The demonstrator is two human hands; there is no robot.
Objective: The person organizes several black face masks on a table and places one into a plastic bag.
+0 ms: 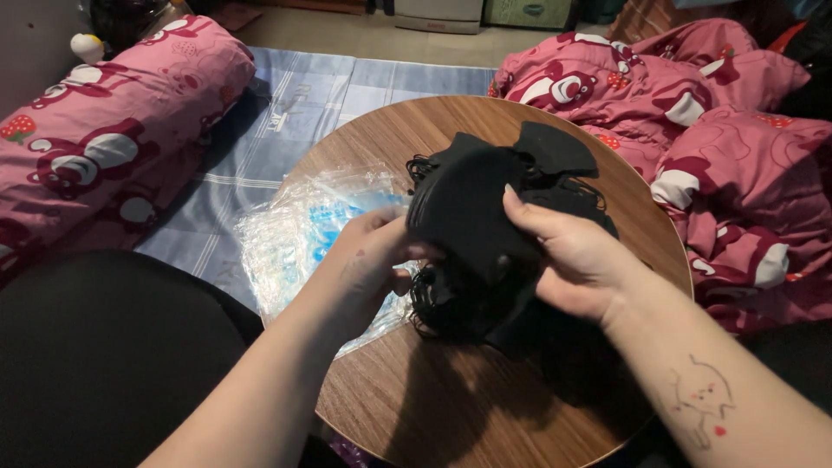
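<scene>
A stack of black face masks (472,208) with thin ear loops is held above a round wooden table (451,407). My left hand (368,260) grips the stack's left edge. My right hand (576,256) holds its right side, thumb lying on top. More black masks (555,152) lie on the table behind the held ones, and dark loops hang below the stack. A pile of clear plastic bags with blue print (303,230) rests on the table's left side, under my left hand.
A pink bolster with a bear pattern (104,147) lies at the left. A rumpled pink blanket of the same pattern (737,156) fills the right. A blue checked sheet (286,104) covers the bed beyond the table. My dark-clothed knee (95,355) is at lower left.
</scene>
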